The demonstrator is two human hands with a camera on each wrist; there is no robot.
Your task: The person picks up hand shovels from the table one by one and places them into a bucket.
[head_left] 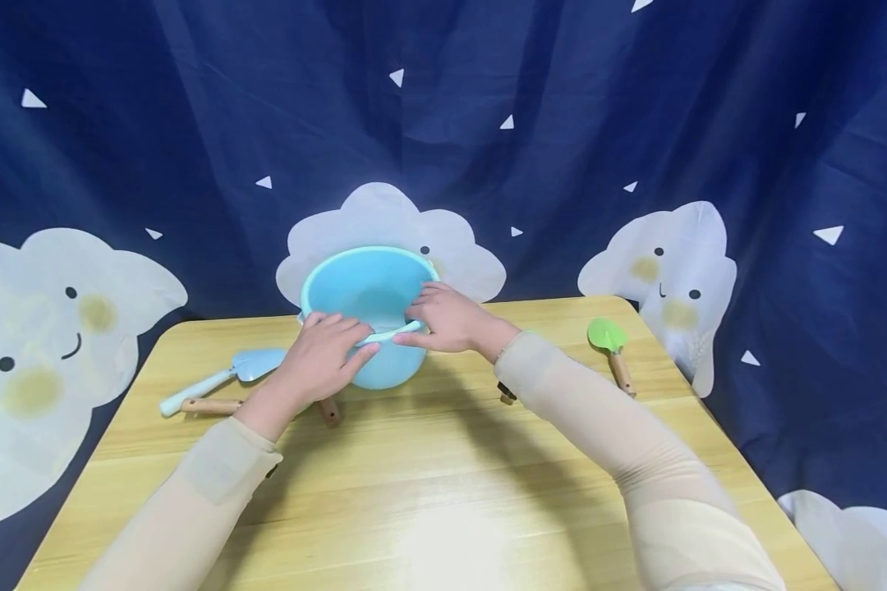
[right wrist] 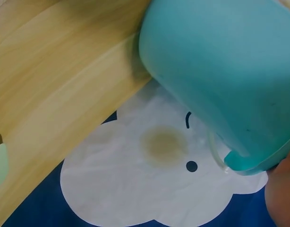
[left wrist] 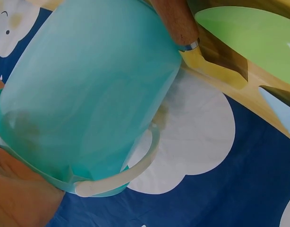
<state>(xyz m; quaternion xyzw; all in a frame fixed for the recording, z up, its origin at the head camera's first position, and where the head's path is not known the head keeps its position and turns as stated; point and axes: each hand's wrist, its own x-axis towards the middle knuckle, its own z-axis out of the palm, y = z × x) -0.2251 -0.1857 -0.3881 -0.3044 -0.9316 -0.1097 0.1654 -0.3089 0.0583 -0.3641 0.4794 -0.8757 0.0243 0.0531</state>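
A light blue bucket (head_left: 373, 283) stands near the table's far edge, its open mouth facing me in the head view. My left hand (head_left: 324, 359) holds the near rim on the left, fingers over the edge and thumb outside. On the right side of the rim, my right hand (head_left: 451, 318) grips with fingertips inside and the thumb along the edge. A pale carry handle (left wrist: 119, 177) hangs at the bucket's side in the left wrist view. The right wrist view shows the bucket's smooth outer wall (right wrist: 206, 61).
Left of the bucket lie a blue trowel (head_left: 257, 364) and a wooden handle (head_left: 210, 406). Another wooden handle (head_left: 329, 412) pokes out beside my left hand. A green trowel (head_left: 608, 335) lies at the right. My right forearm partly covers another tool (head_left: 507, 396). A dark blue curtain (head_left: 443, 164) hangs behind.
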